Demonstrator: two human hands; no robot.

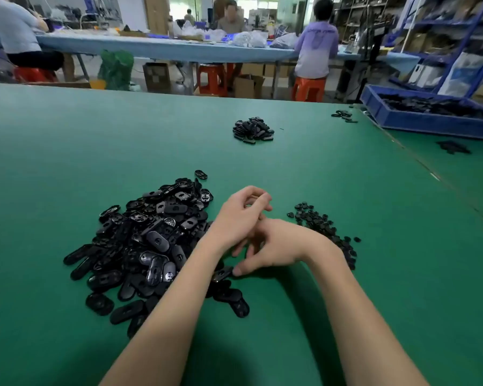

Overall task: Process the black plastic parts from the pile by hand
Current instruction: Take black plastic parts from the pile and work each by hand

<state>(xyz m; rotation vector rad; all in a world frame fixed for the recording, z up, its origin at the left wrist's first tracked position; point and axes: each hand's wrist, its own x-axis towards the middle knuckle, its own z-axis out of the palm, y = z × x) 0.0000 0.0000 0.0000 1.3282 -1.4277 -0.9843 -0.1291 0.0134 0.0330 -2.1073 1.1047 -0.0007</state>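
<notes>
Black plastic parts (151, 240) lie heaped near the table's (53, 162) front edge; the right hand (276, 246) pinches one part (222, 273) beside the pile, the left hand (240, 210) curls, contents unclear. A firm two-handed grip seems wise.

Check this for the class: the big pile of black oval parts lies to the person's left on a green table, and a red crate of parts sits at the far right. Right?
One detail is wrong. The head view shows the crate is blue, not red. The big pile does lie to the person's left on the green table.
</notes>
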